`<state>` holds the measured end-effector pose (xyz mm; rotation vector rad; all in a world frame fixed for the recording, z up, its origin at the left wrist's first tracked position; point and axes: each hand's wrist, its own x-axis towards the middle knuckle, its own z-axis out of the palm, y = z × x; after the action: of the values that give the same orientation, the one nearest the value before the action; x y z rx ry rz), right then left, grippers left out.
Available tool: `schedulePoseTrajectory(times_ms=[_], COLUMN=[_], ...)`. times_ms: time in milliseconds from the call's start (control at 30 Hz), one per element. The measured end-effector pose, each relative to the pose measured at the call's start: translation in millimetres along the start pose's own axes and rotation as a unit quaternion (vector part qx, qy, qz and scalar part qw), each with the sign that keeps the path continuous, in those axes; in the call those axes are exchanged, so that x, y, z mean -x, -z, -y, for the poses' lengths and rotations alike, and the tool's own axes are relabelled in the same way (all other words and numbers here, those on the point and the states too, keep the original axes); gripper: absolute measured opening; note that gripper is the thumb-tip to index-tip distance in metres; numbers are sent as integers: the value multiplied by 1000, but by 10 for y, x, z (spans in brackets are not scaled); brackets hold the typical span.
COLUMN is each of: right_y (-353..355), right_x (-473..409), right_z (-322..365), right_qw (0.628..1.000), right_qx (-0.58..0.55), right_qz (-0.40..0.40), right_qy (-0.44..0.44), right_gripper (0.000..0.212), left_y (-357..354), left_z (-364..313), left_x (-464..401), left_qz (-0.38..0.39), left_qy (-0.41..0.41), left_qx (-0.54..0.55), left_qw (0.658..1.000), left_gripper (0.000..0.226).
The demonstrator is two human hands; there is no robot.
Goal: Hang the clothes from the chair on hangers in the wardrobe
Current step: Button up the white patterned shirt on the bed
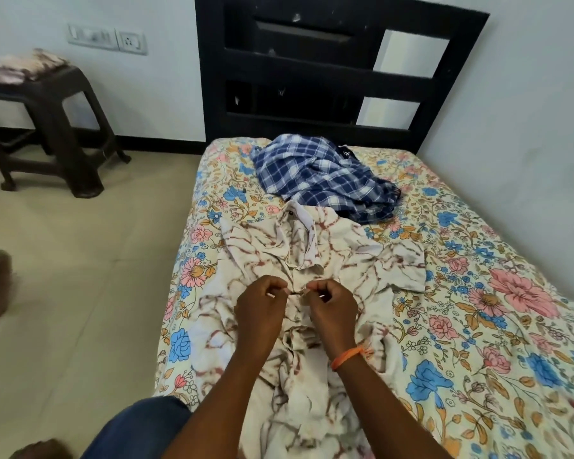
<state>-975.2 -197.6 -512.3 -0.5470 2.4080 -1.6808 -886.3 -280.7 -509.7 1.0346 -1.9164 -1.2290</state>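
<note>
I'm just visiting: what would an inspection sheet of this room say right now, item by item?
Surface: bed with a floral sheet; beige floor beside it.
Job's things: cream shirt spread on the bed, collar away from the person; blue checked shirt crumpled beyond it; more cloth on the brown stool. No hanger or wardrobe seen.
Clutter: nothing seen.
Hands: left hand and right hand both pinch the cream shirt's front, close together.
Cables: nothing seen.
Surroundings: black headboard, switch plate on the pale wall.
</note>
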Motion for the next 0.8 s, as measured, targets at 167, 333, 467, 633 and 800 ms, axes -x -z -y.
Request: schedulePoseTrajectory(times_ms=[167, 333, 467, 633, 800], right_y=[144, 18, -286, -1040, -2073], right_x=[279, 624, 768, 597, 249], right_z=[233, 668, 980, 1229, 1607], right_qw=[999, 995, 994, 990, 983], right_qx=[-51, -98, -107, -138, -145], right_qz=[1, 17, 9, -20, -61], right_qy=[-8, -8, -4, -31, -94], right_gripper=[10, 5, 4, 17, 7], left_y=[442, 1056, 1616, 2253, 2720], left_z=[-165, -340, -418, -28, 384], left_x=[333, 473, 363, -239, -1066], left_qz=[22, 9, 7, 57, 79], left_qy=[-7, 2, 22, 38, 113], left_qx=[-5, 26, 113, 187, 181], left_qw=[1000, 1000, 993, 980, 974], left_gripper=[12, 15, 13, 5, 5])
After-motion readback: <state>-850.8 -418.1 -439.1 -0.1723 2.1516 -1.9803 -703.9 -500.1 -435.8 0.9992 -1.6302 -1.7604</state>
